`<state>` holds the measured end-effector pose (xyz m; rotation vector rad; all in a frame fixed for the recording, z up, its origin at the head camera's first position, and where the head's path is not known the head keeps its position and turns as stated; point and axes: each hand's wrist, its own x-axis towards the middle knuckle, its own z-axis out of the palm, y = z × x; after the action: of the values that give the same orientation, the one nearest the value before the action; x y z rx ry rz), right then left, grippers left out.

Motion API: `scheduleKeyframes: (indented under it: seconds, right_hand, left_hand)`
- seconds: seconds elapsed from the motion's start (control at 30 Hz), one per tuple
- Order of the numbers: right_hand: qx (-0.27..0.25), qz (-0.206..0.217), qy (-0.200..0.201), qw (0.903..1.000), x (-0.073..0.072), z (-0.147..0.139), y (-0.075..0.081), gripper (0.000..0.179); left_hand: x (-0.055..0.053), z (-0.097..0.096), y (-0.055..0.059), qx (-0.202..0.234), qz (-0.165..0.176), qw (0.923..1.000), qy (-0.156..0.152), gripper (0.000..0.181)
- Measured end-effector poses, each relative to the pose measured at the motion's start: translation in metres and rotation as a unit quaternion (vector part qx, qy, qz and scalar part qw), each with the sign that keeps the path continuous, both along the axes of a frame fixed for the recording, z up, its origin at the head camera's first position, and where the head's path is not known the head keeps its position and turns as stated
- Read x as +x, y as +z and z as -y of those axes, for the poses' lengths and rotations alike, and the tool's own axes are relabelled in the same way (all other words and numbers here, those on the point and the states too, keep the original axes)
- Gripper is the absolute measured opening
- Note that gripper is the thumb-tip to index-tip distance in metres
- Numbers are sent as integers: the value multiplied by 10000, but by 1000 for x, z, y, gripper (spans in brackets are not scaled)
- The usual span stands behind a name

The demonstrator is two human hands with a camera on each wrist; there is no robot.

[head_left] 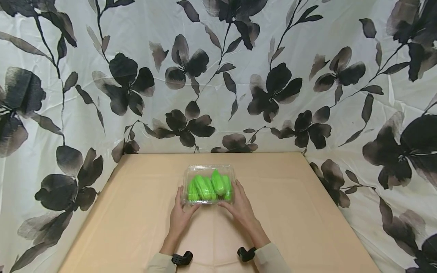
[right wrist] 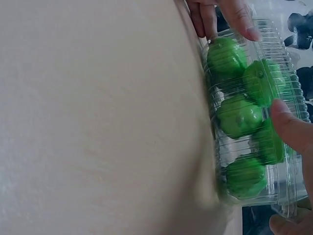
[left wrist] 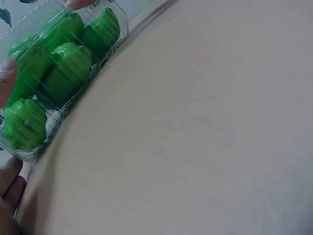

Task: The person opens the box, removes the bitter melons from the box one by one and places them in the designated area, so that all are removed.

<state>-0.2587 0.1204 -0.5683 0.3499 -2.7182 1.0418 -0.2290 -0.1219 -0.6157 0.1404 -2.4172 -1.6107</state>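
Floral cloth hangs behind the tan worktop, with a clear container toward its 12 o'clock side. Green ribbed pieces already lie inside, and the container looks closed, so filling seems done; only its release appears left. At its 8 o'clock the left hand grips it, at 4 o'clock the right hand; dark wrist devices sit toward 6 o'clock.

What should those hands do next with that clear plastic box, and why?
Perhaps the bare right hand could gently test the near edge of the clear, ribbed plastic container for an opening while the bare left hand steadies it: both hands grip its near corners, and bright green, pepper-shaped pieces show inside.
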Motion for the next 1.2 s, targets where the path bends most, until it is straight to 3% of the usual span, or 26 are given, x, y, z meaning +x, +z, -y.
scheduleKeyframes:
  seconds: [0.37, 0.53, 0.8, 1.0, 1.2]
  right_hand:
    - [-437, 35, -36, 9990, -1, 3, 0, 94]
    - [101, -206, 32, 9997, 0, 0, -2, 91]
    - [1021, -622, 214, 9926, 0, -10, -4, 71]
    - [1220, -550, 499, 9897, 1, -15, -4, 59]
    - [1060, -531, 605, 9911, 1, -17, -4, 57]
  left_hand:
    - [6, 0, -1, -193, 12, 9998, 84, 104]
    - [7, -1, -3, -228, 39, 9996, 140, 103]
    - [4, -4, -1, -170, 173, 9996, 159, 101]
    - [5, -3, 1, -215, 173, 9995, 137, 100]
    - [4, -3, -1, -256, 161, 9994, 138, 100]
